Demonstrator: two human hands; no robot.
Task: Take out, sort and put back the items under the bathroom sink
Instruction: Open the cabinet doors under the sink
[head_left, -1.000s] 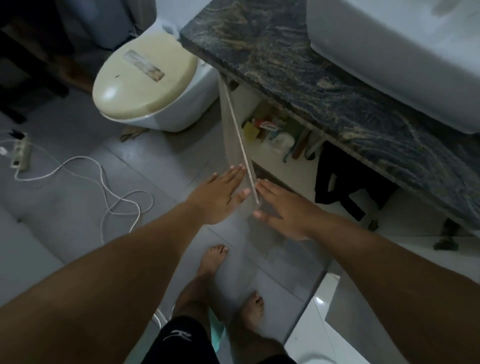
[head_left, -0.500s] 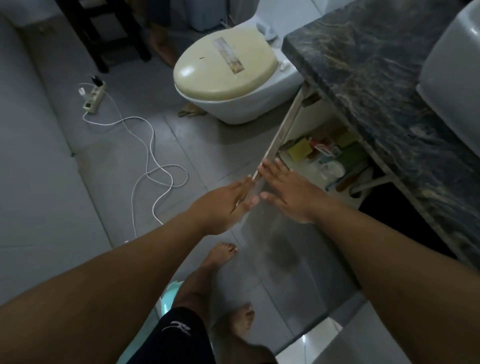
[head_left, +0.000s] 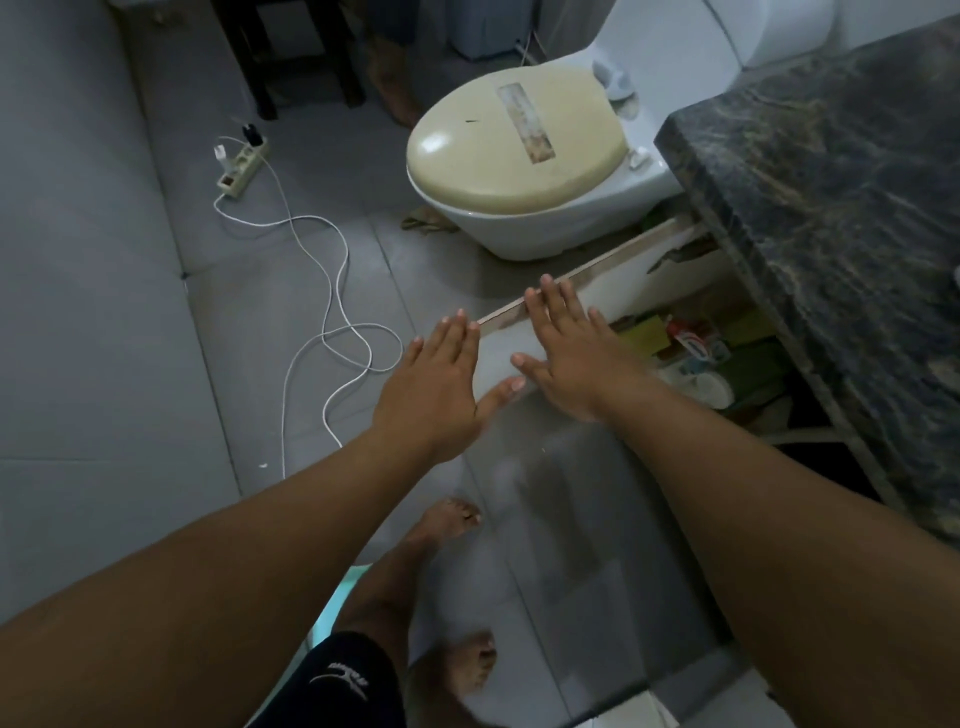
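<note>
Pale, flat cabinet door panel (head_left: 613, 291) stands swung open under the dark marbled stone desk (head_left: 831, 208). Both hands are wide, fingers straight: the right hand (head_left: 571, 358) lies flat on the door's inner face, the left hand (head_left: 436, 384) at its outer edge. Yellow and red packets (head_left: 675, 332) crowd the shelf inside.

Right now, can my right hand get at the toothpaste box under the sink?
Probably yes. The cabinet door stands swung open, the right hand rests flat against it, and the toothpaste box lies exposed just beyond with nothing between.
</note>
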